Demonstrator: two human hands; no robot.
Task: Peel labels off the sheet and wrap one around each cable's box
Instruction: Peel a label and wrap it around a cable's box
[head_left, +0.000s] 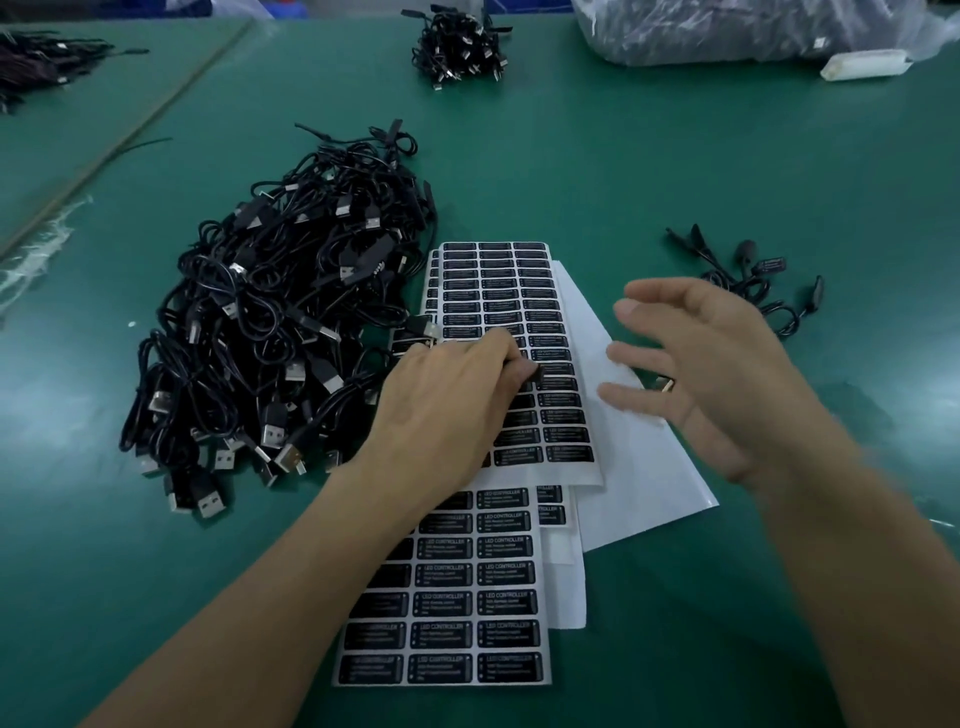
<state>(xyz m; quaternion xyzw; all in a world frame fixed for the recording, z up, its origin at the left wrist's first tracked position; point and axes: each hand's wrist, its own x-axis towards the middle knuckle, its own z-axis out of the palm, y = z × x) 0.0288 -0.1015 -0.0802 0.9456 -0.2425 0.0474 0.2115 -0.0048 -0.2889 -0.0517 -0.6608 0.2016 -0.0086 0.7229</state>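
Label sheets (441, 631), 1 label (538, 372) in left hand (447, 395)

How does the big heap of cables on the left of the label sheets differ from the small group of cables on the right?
The big heap holds many tangled cables; the small group holds only a few. The big heap touches the label sheets; the small group lies apart from them. Both are black and lie on the green table.
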